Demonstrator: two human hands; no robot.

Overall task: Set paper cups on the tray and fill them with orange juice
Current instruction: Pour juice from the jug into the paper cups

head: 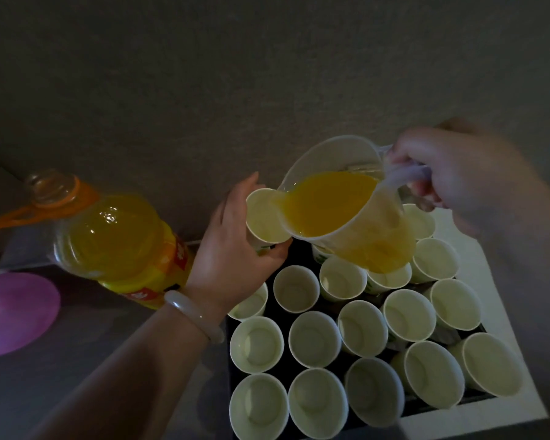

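The left hand (235, 246) grips a paper cup (265, 215) at the tray's (470, 411) far corner (steadying it), while the right hand (458, 179), holding the handle, tips the jug (346, 204) so juice meets the rim.

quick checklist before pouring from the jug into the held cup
1. Left hand grips the paper cup round its side: ok.
2. Right hand holds the jug by its handle: ok.
3. Jug's spout sits over the cup's mouth: ok.
4. Juice is in the tilted jug, right up to the spout: ok.
5. How full the held cup is: cannot tell, too dim.
6. Other cups on the tray stand upright and look empty: ok.
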